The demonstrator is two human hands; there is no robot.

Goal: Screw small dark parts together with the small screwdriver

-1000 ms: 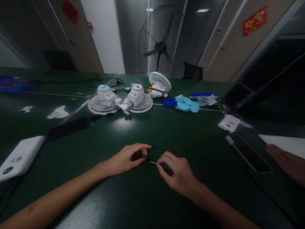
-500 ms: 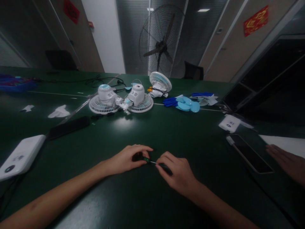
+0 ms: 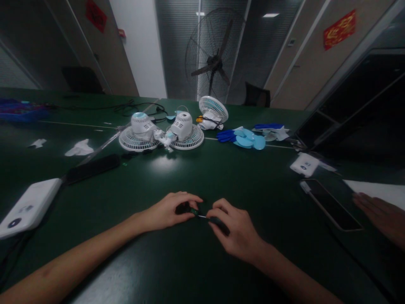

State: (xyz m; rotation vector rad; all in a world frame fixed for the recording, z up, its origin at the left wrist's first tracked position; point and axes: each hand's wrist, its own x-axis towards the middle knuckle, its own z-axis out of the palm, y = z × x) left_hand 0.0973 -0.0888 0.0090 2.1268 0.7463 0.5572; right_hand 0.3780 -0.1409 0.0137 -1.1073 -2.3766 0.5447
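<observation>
My left hand [image 3: 175, 210] is closed in a pinch around a small green piece [image 3: 194, 212], with something dark behind it; its exact kind is too small to tell. My right hand [image 3: 236, 226] grips a screwdriver [image 3: 220, 225] by its dark handle. The thin metal shaft points left, and its tip meets the right end of the green piece. Both hands are low over the dark green table [image 3: 177, 257], close together near the middle.
Beyond my hands lie white fan heads [image 3: 139, 137], light blue fan blades [image 3: 249, 139] and blue gloves [image 3: 225, 135]. A white device [image 3: 30, 207] is at left, a phone [image 3: 332, 204] at right. Another person's hand [image 3: 379, 213] rests at the right edge.
The fingers of my right hand have shifted slightly on the screwdriver handle, showing more of it. My left hand and the green piece stay nearly still.
</observation>
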